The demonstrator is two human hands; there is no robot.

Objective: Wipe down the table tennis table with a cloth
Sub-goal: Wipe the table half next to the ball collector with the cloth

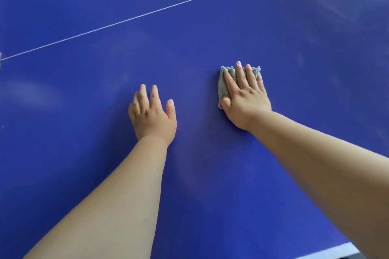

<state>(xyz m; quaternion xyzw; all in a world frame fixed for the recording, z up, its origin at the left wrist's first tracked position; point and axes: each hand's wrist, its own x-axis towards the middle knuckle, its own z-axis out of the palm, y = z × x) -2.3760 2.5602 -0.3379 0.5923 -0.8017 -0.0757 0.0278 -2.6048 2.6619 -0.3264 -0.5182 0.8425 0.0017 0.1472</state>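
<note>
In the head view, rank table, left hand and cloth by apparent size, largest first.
1. table
2. left hand
3. cloth, unsure: the right hand covers much of it.

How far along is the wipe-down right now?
Done: hard to tell; the near table surface looks evenly blue. In hand: the right hand presses the grey cloth flat; the left hand rests on the table. Left: hazy smears at far right and left.

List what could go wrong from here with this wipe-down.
1. The cloth sits bunched under the flat right hand, so each pass likely covers only a narrow strip.
2. The bare left hand rests on the table and could leave fresh prints.
3. Hazy smears at the far right might get missed.
</note>
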